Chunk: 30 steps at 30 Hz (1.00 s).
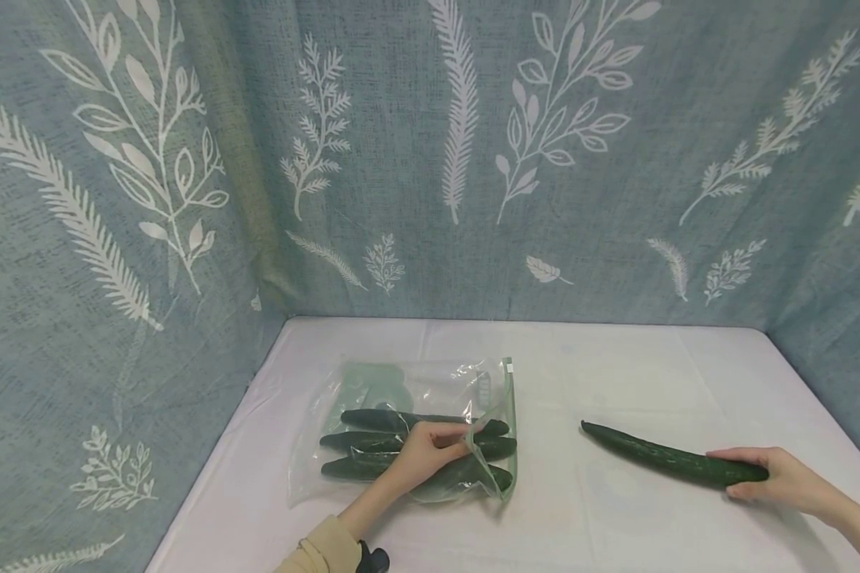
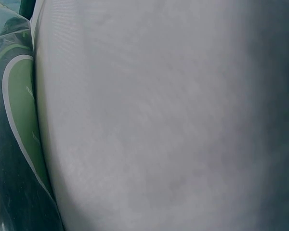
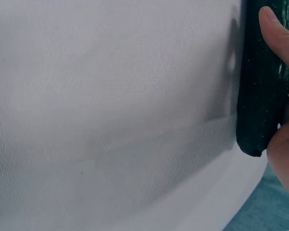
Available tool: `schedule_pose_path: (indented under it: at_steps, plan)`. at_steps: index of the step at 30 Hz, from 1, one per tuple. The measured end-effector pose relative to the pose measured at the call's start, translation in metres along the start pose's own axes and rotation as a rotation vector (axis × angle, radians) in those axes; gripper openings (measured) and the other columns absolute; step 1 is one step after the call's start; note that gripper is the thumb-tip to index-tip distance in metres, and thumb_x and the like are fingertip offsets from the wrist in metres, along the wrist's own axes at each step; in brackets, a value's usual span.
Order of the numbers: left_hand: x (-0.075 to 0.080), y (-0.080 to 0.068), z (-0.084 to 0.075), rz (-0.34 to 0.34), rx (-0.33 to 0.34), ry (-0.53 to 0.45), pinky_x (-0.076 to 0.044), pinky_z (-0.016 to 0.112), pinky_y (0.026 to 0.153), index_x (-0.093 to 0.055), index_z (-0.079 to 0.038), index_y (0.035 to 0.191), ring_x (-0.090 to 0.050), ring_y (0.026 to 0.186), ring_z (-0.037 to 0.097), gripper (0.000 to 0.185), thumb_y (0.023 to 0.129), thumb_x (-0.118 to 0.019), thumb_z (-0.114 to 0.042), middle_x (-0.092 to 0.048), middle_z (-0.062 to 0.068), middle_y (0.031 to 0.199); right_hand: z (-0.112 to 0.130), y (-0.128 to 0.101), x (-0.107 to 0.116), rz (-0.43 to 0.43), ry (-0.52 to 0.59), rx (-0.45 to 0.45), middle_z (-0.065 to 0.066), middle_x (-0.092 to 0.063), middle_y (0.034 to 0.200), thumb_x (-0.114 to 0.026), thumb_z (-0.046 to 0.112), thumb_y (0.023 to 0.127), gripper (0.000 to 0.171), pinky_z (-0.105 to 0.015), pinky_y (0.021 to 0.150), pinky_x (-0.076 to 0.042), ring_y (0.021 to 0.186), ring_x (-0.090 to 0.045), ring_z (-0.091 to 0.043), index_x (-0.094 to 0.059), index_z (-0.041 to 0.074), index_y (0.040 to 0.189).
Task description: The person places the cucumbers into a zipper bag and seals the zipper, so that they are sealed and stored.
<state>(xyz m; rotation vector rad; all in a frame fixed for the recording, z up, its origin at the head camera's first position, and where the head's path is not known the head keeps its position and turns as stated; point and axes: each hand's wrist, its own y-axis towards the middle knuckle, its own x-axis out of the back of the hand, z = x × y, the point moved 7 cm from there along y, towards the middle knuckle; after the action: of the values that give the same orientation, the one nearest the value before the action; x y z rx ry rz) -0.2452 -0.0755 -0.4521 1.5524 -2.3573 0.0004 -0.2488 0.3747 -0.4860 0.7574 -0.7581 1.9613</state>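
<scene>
A clear zip bag [image 1: 430, 378] with a green print lies flat on the table, its green-edged mouth facing right. Inside it, 3 cucumbers [image 1: 373, 442] lie side by side. My left hand [image 1: 426, 458] reaches over the bag and pinches the plastic near the mouth; its fingertips are partly behind the plastic. At the right, my right hand [image 1: 777, 477] grips the thick end of another cucumber [image 1: 652, 455], whose thin tip points left toward the bag. The right wrist view shows the thumb [image 3: 279, 36] laid along that cucumber. Only the bag's side appears in the left wrist view.
A white cloth covers the table [image 1: 566, 525]. Blue-grey curtains [image 1: 401, 159] with white leaf patterns stand at the back and both sides. A small black object [image 1: 374, 559] shows beside the left sleeve at the front edge of the view.
</scene>
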Motion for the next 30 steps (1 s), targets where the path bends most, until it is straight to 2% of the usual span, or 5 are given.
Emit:
schedule_pose_path:
  at_steps: [8, 12, 14, 18, 30]
  plan:
    - [0.000, -0.002, 0.001, -0.004, 0.023, 0.010, -0.051, 0.019, 0.079, -0.063, 0.005, 0.105, -0.063, 0.094, 0.014, 0.028, 0.079, -0.066, -0.007, -0.064, 0.018, 0.104, 0.001, -0.003, 0.000, -0.035, 0.011, -0.027, -0.024, -0.058, 0.112, -0.067, 0.030, 0.078, 0.056, -0.016, 0.066, -0.047, 0.088, -0.047, 0.015, -0.052, -0.003, 0.120]
    - [0.000, -0.002, 0.000, -0.005, 0.010, 0.005, -0.051, 0.019, 0.080, -0.063, 0.006, 0.105, -0.063, 0.094, 0.013, 0.029, 0.079, -0.066, -0.007, -0.064, 0.018, 0.105, 0.007, -0.003, 0.004, -0.104, -0.025, -0.017, -0.016, -0.062, 0.111, -0.069, 0.031, 0.076, 0.054, -0.016, 0.068, -0.048, 0.090, -0.047, 0.015, -0.055, 0.000, 0.119]
    - [0.000, -0.002, 0.000, -0.004, 0.002, -0.002, -0.051, 0.020, 0.080, -0.063, 0.006, 0.105, -0.063, 0.094, 0.012, 0.029, 0.079, -0.066, -0.007, -0.064, 0.019, 0.105, 0.011, -0.004, 0.007, -0.142, -0.034, -0.011, -0.003, -0.063, 0.109, -0.069, 0.031, 0.076, 0.053, -0.015, 0.068, -0.047, 0.091, -0.046, 0.016, -0.057, 0.002, 0.118]
    - [0.000, -0.001, 0.001, 0.001, 0.000, -0.019, -0.051, 0.020, 0.079, -0.062, 0.006, 0.105, -0.063, 0.094, 0.013, 0.029, 0.079, -0.066, -0.007, -0.063, 0.019, 0.105, 0.018, -0.004, 0.011, -0.202, -0.042, -0.042, 0.000, -0.062, 0.111, -0.070, 0.034, 0.075, 0.052, -0.015, 0.068, -0.047, 0.092, -0.044, 0.017, -0.058, 0.007, 0.118]
    - [0.000, -0.001, -0.001, 0.016, -0.023, -0.031, -0.051, 0.020, 0.080, -0.061, 0.009, 0.105, -0.061, 0.098, 0.031, 0.030, 0.080, -0.065, -0.007, -0.062, 0.022, 0.106, 0.036, 0.000, 0.011, -0.242, 0.031, -0.015, 0.013, -0.057, 0.113, -0.069, 0.030, 0.076, 0.051, -0.015, 0.068, -0.048, 0.094, -0.045, 0.016, -0.057, 0.008, 0.120]
